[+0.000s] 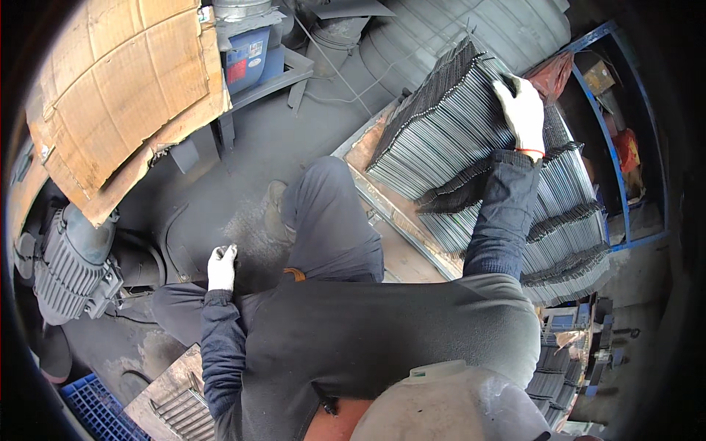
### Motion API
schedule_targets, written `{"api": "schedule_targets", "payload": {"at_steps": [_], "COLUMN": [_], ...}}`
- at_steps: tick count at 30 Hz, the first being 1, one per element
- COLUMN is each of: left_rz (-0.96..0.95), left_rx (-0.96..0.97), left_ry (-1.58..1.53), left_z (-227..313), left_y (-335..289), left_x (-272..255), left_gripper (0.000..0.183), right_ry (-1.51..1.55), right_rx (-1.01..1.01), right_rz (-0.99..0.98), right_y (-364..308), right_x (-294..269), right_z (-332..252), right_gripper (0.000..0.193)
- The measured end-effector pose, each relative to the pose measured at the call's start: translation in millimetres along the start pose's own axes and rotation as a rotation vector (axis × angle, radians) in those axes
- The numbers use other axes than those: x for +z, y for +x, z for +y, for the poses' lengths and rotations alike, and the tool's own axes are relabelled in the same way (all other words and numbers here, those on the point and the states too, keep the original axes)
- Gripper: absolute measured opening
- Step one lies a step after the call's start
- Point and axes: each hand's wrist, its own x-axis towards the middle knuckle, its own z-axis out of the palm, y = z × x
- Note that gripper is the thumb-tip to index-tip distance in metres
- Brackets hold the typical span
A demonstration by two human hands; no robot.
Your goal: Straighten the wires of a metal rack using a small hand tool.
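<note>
My right hand (523,117), in a white glove, is at the top of a tall stack of thin dark metal plates (448,121). Its fingers curl over the plates' edges near the far right end of the stack; how many plates they hold I cannot tell. More plates (566,198) are packed in rows under and beside my right forearm. My left hand (221,267), also gloved in white, hangs low by my left knee. Its fingers are curled together, and nothing shows sticking out of them.
A large cardboard sheet (132,88) rises at the upper left, above a grey ribbed motor (77,268). Beyond the floor stands a blue container (246,59). A blue metal frame shelf (610,140) is at the right. At the lower left lie a blue plastic crate (103,408) and a metal rack (182,411).
</note>
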Motion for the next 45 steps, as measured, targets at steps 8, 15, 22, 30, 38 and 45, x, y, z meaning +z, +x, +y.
{"api": "schedule_targets", "payload": {"at_steps": [8, 15, 22, 30, 38, 45], "left_rz": [-0.035, -0.031, -0.016, -0.024, -0.027, -0.007], "left_rx": [-0.036, -0.038, -0.048, -0.038, 0.034, -0.032], "left_ry": [0.022, 0.031, 0.065, 0.079, 0.152, 0.092], "left_z": [-15.3, -14.4, -8.8, -8.0, -9.1, -9.6], "left_y": [5.6, 7.6, -1.1, 1.3, -0.3, -4.2], "left_x": [-6.7, -7.8, -2.6, -0.4, -1.5, -4.4], "left_gripper": [0.019, 0.020, 0.023, 0.022, 0.020, 0.020], "right_ry": [-0.146, -0.135, -0.119, -0.095, -0.071, -0.145], "right_rx": [-0.072, 0.016, -0.104, -0.028, 0.017, 0.018], "right_rz": [0.188, 0.193, 0.190, 0.025, -0.019, 0.041], "right_y": [-5.2, -5.4, -3.6, 8.5, 14.9, 14.4], "right_x": [19.8, 20.5, 28.7, 24.1, 15.3, 21.1], "right_z": [-1.6, -10.7, -3.9, -0.5, -1.9, 7.3], "right_gripper": [0.047, 0.047, 0.057, 0.051, 0.064, 0.057]}}
